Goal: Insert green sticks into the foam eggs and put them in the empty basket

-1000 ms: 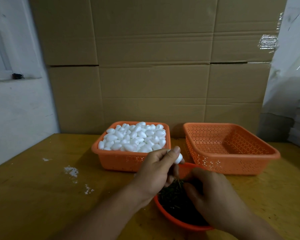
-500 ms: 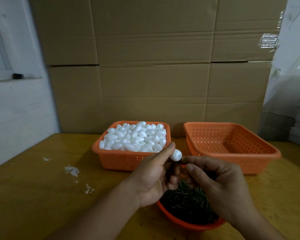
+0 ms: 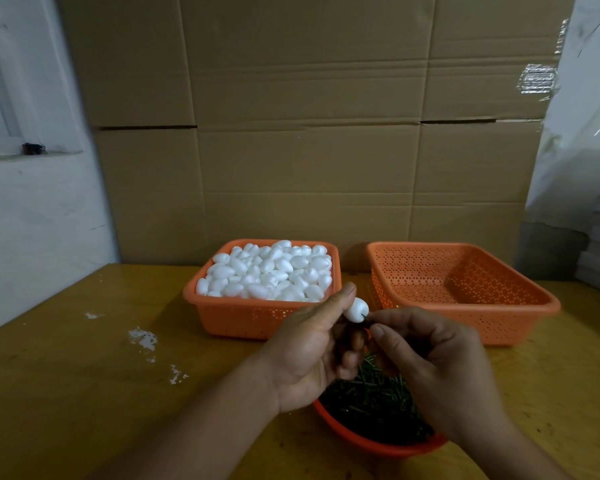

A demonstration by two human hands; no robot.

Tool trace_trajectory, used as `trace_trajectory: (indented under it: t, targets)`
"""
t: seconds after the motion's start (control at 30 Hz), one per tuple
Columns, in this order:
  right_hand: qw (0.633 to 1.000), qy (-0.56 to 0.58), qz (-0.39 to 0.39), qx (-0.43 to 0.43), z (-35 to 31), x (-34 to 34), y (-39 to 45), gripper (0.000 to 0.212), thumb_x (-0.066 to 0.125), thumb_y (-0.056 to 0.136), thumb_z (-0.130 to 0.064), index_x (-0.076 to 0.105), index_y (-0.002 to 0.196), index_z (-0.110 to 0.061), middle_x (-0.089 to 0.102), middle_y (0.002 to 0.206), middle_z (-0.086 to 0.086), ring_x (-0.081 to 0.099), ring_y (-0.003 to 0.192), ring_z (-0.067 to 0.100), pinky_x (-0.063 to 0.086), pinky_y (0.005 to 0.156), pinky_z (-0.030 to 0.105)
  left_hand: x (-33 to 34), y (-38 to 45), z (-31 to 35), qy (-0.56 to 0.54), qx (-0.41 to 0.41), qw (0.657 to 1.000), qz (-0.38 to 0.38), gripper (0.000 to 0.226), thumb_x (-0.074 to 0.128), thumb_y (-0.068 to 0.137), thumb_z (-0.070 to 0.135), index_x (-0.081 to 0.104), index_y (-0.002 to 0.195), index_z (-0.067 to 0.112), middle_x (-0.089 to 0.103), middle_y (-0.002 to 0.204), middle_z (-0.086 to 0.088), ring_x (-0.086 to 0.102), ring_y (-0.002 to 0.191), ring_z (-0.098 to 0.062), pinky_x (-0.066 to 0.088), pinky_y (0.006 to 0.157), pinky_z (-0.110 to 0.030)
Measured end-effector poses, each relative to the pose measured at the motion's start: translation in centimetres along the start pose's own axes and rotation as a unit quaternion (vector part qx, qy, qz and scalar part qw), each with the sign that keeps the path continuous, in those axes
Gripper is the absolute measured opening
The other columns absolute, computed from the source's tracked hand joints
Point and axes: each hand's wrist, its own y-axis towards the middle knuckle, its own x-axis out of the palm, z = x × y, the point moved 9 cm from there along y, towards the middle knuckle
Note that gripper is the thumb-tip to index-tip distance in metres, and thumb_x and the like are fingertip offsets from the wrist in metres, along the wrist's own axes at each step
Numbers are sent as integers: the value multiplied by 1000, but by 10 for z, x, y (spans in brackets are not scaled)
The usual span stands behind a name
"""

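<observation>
— While you're stood on that side, can you see what's between the hands?

— 1 white foam egg [image 3: 356,309], pinched in the left hand [image 3: 312,351] between the thumb and the curled fingers. It sits above the near edge of the full basket [image 3: 257,315], in the air, not touching it.

— And the other hand?

— The right hand [image 3: 437,368] is closed too, thumb and forefinger pinching a thin green stick [image 3: 365,318] whose tip meets the lower end of the egg. How deep it has gone in I cannot tell; only a sliver of green shows.

— Where are the rest of the sticks?

— Right beneath both hands, in a round orange bowl [image 3: 371,441] at the near edge of the table [image 3: 84,393], a dark heap of green sticks [image 3: 374,396].

— The baskets?

— 2 orange perforated ones, side by side near the back. The left one is heaped with white foam eggs [image 3: 267,268]. The empty basket [image 3: 465,306] stands just to its right, a narrow gap between them.

— Anything else?

— White flecks [image 3: 142,339] on the yellow tabletop to the left, stacked cardboard boxes [image 3: 309,133] behind the baskets, and a white wall [image 3: 32,220] on the left.
</observation>
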Motion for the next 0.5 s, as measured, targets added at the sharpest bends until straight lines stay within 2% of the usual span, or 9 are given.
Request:
trace_trajectory:
  t: [0.13, 0.27, 0.33, 0.5]
  targets:
    - [1000, 15, 1, 19, 4, -1, -1, 25, 72, 86, -6, 76, 85, -31, 76, 71, -2, 69, 56, 15, 56, 54, 21, 1, -1, 2, 14, 9, 1000, 2, 32, 60, 90, 53, 63, 82, 21, 51, 67, -2, 46, 54, -12, 34, 53, -25]
    - [999, 31, 16, 36, 6, -3, 0, 5, 73, 80, -18, 75, 83, -22, 75, 68, 0, 69, 55, 15, 56, 52, 20, 1, -2, 4, 28, 20, 999, 2, 34, 60, 92, 53, 64, 79, 22, 52, 67, -1, 46, 54, -12, 35, 51, -24]
    - [998, 34, 23, 38, 5, -4, -1, 9, 71, 75, -26, 75, 81, -20, 75, 67, 1, 69, 54, 15, 56, 51, 20, 2, -2, 5, 35, 27, 999, 2, 35, 60, 92, 53, 64, 80, 21, 52, 67, -1, 46, 54, -12, 35, 51, -24]
    - [999, 21, 30, 31, 4, -5, -1, 11, 70, 75, -31, 74, 80, -21, 74, 67, 2, 68, 53, 16, 57, 51, 26, 3, -2, 7, 48, 43, 998, -1, 37, 64, 85, 56, 64, 81, 20, 52, 68, -2, 46, 54, -12, 33, 50, -24]
